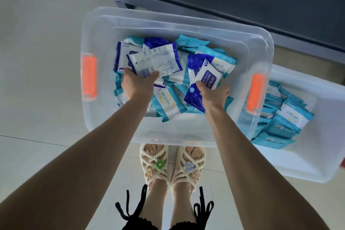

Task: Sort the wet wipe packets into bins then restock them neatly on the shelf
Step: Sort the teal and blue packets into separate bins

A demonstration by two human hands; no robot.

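Forearms [104, 145] reach into the bin [104, 24]. Left hand [137, 85] pinches a white packet [156, 61] and right hand [214, 93] an alcohol packet [207, 76], each by its edge. Both look light, soft and probably slippery.

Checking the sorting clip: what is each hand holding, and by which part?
Left hand grips a white-and-blue packet by its near edge; right hand grips the white 75% alcohol packet by its near end.

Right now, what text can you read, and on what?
"75%": upside down on the white and purple packet in the right hand.
"Alcohol": same packet, the rest hidden.
White packet in the left hand: print too small to read.
Teal packets in the clear bin and second bin: print blurred.
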